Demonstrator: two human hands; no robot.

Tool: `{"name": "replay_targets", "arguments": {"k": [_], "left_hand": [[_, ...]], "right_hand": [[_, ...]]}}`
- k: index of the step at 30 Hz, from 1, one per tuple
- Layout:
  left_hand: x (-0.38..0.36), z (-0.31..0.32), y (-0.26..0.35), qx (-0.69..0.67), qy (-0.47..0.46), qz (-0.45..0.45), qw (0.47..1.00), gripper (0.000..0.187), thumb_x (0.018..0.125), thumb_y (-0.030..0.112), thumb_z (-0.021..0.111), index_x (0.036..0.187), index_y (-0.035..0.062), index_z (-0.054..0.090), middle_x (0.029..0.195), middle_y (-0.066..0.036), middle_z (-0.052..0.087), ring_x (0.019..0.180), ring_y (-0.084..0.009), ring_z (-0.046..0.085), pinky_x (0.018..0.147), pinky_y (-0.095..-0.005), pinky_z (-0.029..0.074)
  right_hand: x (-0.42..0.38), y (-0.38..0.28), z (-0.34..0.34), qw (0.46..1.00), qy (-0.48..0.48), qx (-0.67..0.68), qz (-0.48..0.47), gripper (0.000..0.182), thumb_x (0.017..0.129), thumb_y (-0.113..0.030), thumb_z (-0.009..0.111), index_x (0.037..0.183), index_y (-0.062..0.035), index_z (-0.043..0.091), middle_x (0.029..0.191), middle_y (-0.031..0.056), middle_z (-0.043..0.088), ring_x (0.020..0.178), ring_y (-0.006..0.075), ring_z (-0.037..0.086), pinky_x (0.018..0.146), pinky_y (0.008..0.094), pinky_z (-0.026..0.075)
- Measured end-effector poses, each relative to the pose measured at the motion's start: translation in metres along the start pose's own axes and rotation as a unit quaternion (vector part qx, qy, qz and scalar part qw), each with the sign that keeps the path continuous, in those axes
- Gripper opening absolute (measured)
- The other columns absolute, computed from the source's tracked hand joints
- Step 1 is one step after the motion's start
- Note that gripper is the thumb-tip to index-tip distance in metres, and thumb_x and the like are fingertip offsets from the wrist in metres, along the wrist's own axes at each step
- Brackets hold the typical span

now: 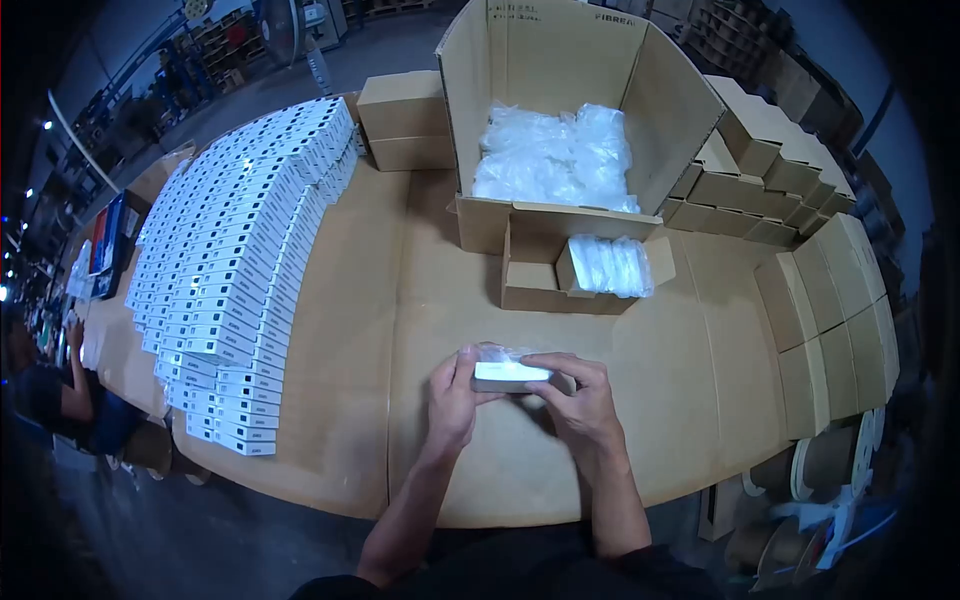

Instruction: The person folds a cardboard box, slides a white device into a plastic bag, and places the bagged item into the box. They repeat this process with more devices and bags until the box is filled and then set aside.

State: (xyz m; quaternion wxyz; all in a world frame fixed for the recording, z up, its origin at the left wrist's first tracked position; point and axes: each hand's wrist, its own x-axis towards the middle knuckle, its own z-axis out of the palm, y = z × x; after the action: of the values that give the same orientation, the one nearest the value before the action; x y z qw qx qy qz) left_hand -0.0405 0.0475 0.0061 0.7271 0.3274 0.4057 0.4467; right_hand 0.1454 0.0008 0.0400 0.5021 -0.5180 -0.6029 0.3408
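Note:
Between my two hands is a small white box [510, 372] with clear plastic film along its far side. My left hand [455, 397] grips the box's left end, thumb on top. At the right end, my right hand [578, 392] pinches it with fingers and thumb. Just beyond my hands stands an open cardboard carton [545, 299], holding a row of plastic-wrapped packs [612, 267] in its right part. Behind it, a large open cardboard box [565, 50] contains a heap of clear plastic bags [555, 155].
Tall stacks of white boxes [235, 240] cover the table's left side. A closed brown carton [405, 118] stands behind them. More brown cartons [835, 310] are piled along the right. Cable spools [785, 545] sit below the right edge. Another person [75, 390] is at far left.

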Motion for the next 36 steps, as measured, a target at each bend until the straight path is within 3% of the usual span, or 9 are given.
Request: {"name": "replay_targets", "arguments": {"k": [5, 8, 15, 18, 20, 26, 27, 31, 36], "left_hand": [[-0.003, -0.003, 0.011, 0.034, -0.064, 0.036, 0.997, 0.059, 0.112, 0.035, 0.042, 0.162, 0.0088, 0.025, 0.130, -0.021, 0.062, 0.112, -0.0319, 0.069, 0.091, -0.0471, 0.063], [-0.006, -0.001, 0.019, 0.044, -0.092, 0.044, 0.994, 0.071, 0.109, 0.022, 0.050, 0.166, 0.0166, 0.009, 0.148, -0.022, 0.047, 0.125, -0.0312, 0.061, 0.094, -0.0464, 0.062], [0.006, -0.021, 0.018, 0.138, -0.193, 0.111, 0.965, 0.052, 0.095, -0.009, 0.063, 0.146, -0.0001, 0.051, 0.159, -0.016, 0.036, 0.130, -0.0259, 0.056, 0.098, -0.0352, 0.059], [0.009, -0.019, 0.030, 0.165, -0.200, 0.070, 0.963, 0.033, 0.096, -0.006, 0.065, 0.129, -0.0043, 0.064, 0.159, -0.015, 0.036, 0.130, -0.0248, 0.057, 0.098, -0.0322, 0.059], [0.011, -0.014, 0.036, 0.155, -0.189, 0.038, 0.969, 0.025, 0.096, -0.005, 0.066, 0.121, -0.0059, 0.068, 0.159, -0.015, 0.036, 0.128, -0.0241, 0.058, 0.097, -0.0314, 0.059], [0.030, -0.018, 0.019, 0.127, -0.222, 0.152, 0.955, 0.050, 0.096, -0.005, 0.063, 0.144, -0.0032, 0.048, 0.162, -0.015, 0.030, 0.140, -0.0292, 0.046, 0.106, -0.0422, 0.056], [0.027, -0.009, 0.028, 0.146, -0.218, 0.162, 0.951, 0.067, 0.097, -0.001, 0.064, 0.156, 0.0011, 0.032, 0.164, -0.017, 0.028, 0.144, -0.0324, 0.042, 0.114, -0.0478, 0.046], [0.034, -0.001, 0.039, 0.506, -0.088, 0.304, 0.803, 0.081, 0.094, 0.008, 0.070, 0.161, 0.0076, 0.026, 0.153, -0.023, 0.042, 0.142, -0.0380, 0.043, 0.117, -0.0450, 0.038], [0.051, 0.006, 0.034, 0.607, -0.118, 0.364, 0.697, 0.080, 0.090, 0.010, 0.073, 0.159, 0.0093, 0.034, 0.134, -0.021, 0.051, 0.124, -0.0409, 0.050, 0.109, -0.0494, 0.042]], "right_hand": [[0.001, -0.008, -0.006, 0.996, -0.020, 0.017, 0.088, 0.028, 0.083, -0.002, 0.081, 0.110, 0.0000, 0.077, 0.104, 0.0138, 0.078, 0.107, 0.0217, 0.071, 0.096, 0.0350, 0.054], [0.002, -0.017, -0.010, 0.990, 0.001, 0.026, 0.141, 0.027, 0.083, -0.003, 0.080, 0.110, 0.0010, 0.075, 0.104, 0.0141, 0.078, 0.109, 0.0248, 0.071, 0.100, 0.0385, 0.053], [0.005, -0.006, -0.012, 0.998, 0.008, -0.060, -0.029, 0.033, 0.078, -0.005, 0.083, 0.109, -0.0031, 0.074, 0.125, 0.0102, 0.073, 0.124, 0.0305, 0.059, 0.105, 0.0418, 0.049], [0.011, -0.027, -0.019, 0.983, 0.004, -0.180, -0.040, 0.032, 0.077, -0.005, 0.084, 0.108, -0.0035, 0.074, 0.122, 0.0098, 0.073, 0.114, 0.0317, 0.063, 0.098, 0.0425, 0.051], [0.017, -0.029, -0.026, 0.981, -0.048, -0.178, -0.067, 0.027, 0.081, -0.005, 0.081, 0.107, -0.0033, 0.072, 0.111, 0.0118, 0.072, 0.091, 0.0330, 0.066, 0.082, 0.0416, 0.054], [0.036, -0.029, -0.043, 0.963, -0.081, -0.213, -0.146, 0.016, 0.085, -0.004, 0.077, 0.098, -0.0005, 0.067, 0.091, 0.0141, 0.065, 0.076, 0.0326, 0.067, 0.068, 0.0393, 0.055], [0.040, -0.033, -0.046, 0.962, -0.049, -0.221, -0.152, 0.016, 0.085, -0.002, 0.077, 0.097, -0.0002, 0.066, 0.089, 0.0137, 0.064, 0.076, 0.0313, 0.068, 0.068, 0.0390, 0.055], [0.054, -0.035, -0.048, 0.955, 0.132, -0.214, -0.155, 0.016, 0.085, 0.004, 0.076, 0.096, 0.0000, 0.065, 0.087, 0.0115, 0.063, 0.072, 0.0240, 0.070, 0.062, 0.0350, 0.057], [0.066, -0.019, -0.038, 0.913, 0.220, -0.303, -0.159, 0.015, 0.086, 0.006, 0.074, 0.096, 0.0005, 0.064, 0.088, 0.0108, 0.061, 0.070, 0.0245, 0.067, 0.062, 0.0342, 0.059]]}}
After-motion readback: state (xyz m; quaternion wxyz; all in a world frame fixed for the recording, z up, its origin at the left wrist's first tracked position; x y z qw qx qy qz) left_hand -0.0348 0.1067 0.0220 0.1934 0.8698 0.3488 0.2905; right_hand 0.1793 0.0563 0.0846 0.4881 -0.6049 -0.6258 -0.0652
